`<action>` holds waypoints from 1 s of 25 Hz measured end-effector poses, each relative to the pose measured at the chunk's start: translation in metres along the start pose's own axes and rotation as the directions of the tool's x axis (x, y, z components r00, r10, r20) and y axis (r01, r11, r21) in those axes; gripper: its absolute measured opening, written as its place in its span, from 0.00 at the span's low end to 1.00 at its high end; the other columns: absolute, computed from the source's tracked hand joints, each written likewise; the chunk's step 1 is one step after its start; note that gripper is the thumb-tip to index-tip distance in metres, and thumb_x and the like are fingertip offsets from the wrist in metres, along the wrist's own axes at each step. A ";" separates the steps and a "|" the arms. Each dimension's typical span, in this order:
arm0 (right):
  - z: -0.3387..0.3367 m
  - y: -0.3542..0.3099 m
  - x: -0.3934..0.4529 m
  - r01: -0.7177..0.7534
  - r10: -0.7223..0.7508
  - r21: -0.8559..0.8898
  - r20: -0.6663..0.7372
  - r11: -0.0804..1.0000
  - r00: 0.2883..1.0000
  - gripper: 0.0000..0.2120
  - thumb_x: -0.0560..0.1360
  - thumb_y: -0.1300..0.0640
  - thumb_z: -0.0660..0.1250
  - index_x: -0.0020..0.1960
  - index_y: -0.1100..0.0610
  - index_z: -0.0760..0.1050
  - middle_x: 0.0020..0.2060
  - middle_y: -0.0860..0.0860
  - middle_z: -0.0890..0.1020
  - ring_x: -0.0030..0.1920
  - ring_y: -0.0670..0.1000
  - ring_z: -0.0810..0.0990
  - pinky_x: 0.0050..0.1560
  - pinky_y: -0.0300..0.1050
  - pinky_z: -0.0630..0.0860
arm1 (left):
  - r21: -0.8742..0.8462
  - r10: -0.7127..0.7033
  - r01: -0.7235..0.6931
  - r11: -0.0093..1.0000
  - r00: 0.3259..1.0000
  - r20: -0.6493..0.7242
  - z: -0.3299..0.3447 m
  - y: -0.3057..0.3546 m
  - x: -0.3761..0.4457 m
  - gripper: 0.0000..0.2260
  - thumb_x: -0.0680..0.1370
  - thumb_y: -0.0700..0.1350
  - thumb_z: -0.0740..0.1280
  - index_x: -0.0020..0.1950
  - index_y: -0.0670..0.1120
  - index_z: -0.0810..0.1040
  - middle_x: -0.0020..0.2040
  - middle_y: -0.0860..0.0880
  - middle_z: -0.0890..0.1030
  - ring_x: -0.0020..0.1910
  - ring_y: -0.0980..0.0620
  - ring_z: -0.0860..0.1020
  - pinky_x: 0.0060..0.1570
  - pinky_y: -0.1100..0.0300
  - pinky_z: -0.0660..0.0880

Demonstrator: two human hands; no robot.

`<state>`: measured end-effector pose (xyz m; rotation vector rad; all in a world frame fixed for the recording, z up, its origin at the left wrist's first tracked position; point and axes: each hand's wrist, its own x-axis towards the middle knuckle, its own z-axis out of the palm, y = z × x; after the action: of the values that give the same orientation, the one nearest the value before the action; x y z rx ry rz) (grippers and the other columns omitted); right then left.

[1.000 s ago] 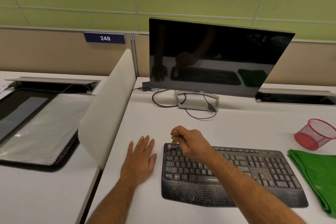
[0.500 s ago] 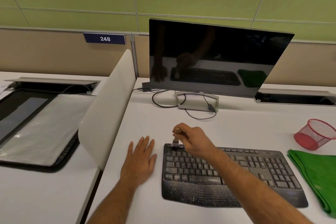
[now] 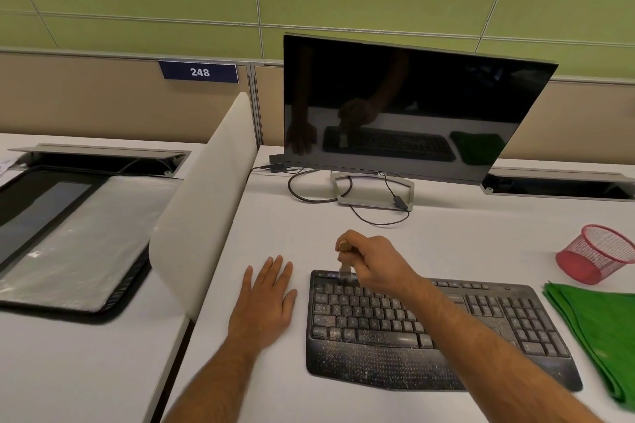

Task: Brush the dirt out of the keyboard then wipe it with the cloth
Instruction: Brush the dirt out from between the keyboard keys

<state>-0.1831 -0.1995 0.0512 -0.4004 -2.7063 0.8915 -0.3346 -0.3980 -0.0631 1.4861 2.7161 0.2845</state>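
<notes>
Brushing barely begun: right hand [image 3: 372, 263] pinches brush [image 3: 344, 264] at keyboard [image 3: 429, 336] top-left, dirt everywhere; left hand [image 3: 266, 302] flat; cloth [image 3: 598, 326] unused.

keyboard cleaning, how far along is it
Early. Nothing looks finished: the keyboard is speckled with dirt across keys and palm rest. In hand: the right hand grips the brush, bristles at the top-left keys; the left hand rests flat on the desk. Left: most brushing, then wiping with the green cloth, lying untouched at right.
</notes>
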 end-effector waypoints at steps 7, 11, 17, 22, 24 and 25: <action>-0.004 0.001 -0.006 -0.027 0.028 0.091 -0.009 0.995 1.000 0.06 0.78 0.63 0.64 0.53 0.54 0.74 0.43 0.47 0.84 0.44 0.45 0.84 0.47 0.43 0.81 | 0.004 0.003 -0.003 1.000 1.000 -0.029 0.003 -0.001 0.000 0.33 0.79 0.62 0.38 0.81 0.50 0.55 0.81 0.50 0.54 0.80 0.51 0.49 0.74 0.50 0.35; -0.010 0.002 -0.008 -0.102 0.124 0.115 -0.208 0.988 0.970 0.01 0.77 0.57 0.67 0.49 0.52 0.76 0.37 0.46 0.82 0.37 0.47 0.81 0.41 0.42 0.80 | 0.000 0.005 -0.005 1.000 0.999 -0.037 0.003 -0.001 0.000 0.32 0.80 0.61 0.39 0.81 0.50 0.56 0.81 0.50 0.55 0.80 0.51 0.50 0.74 0.50 0.36; -0.010 -0.001 -0.010 -0.241 0.224 -0.133 -0.130 0.961 0.966 0.06 0.78 0.54 0.61 0.44 0.51 0.75 0.32 0.44 0.81 0.31 0.43 0.77 0.35 0.40 0.74 | -0.006 0.007 -0.008 1.000 0.999 -0.052 0.005 -0.002 0.000 0.31 0.80 0.60 0.41 0.80 0.49 0.58 0.80 0.49 0.57 0.80 0.50 0.53 0.75 0.49 0.38; -0.008 -0.005 -0.008 -0.344 0.328 -0.064 -0.175 0.937 0.928 0.11 0.79 0.58 0.60 0.42 0.58 0.78 0.29 0.43 0.80 0.31 0.31 0.77 0.31 0.32 0.71 | 0.000 0.008 -0.008 1.000 0.999 -0.048 0.005 -0.002 0.000 0.31 0.80 0.60 0.41 0.80 0.49 0.58 0.80 0.50 0.57 0.80 0.51 0.52 0.75 0.49 0.38; -0.007 -0.006 -0.007 -0.343 0.330 -0.080 -0.140 0.936 0.934 0.13 0.76 0.59 0.60 0.36 0.59 0.77 0.31 0.46 0.82 0.30 0.38 0.79 0.31 0.40 0.76 | 0.004 0.004 -0.004 1.000 0.999 -0.051 0.005 -0.002 0.000 0.30 0.81 0.60 0.43 0.80 0.49 0.60 0.80 0.49 0.59 0.79 0.50 0.54 0.75 0.49 0.40; -0.009 -0.007 -0.006 -0.346 0.332 -0.081 -0.148 0.935 0.932 0.14 0.75 0.59 0.60 0.33 0.59 0.77 0.32 0.47 0.82 0.31 0.42 0.80 0.33 0.44 0.77 | 0.005 0.003 -0.003 1.000 0.999 -0.051 0.005 -0.002 0.000 0.30 0.81 0.59 0.44 0.79 0.49 0.61 0.80 0.49 0.60 0.79 0.50 0.55 0.75 0.48 0.40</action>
<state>-0.1761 -0.2020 0.0608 -0.9399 -2.6103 0.7720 -0.3356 -0.3978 -0.0683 1.5046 2.7560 0.3198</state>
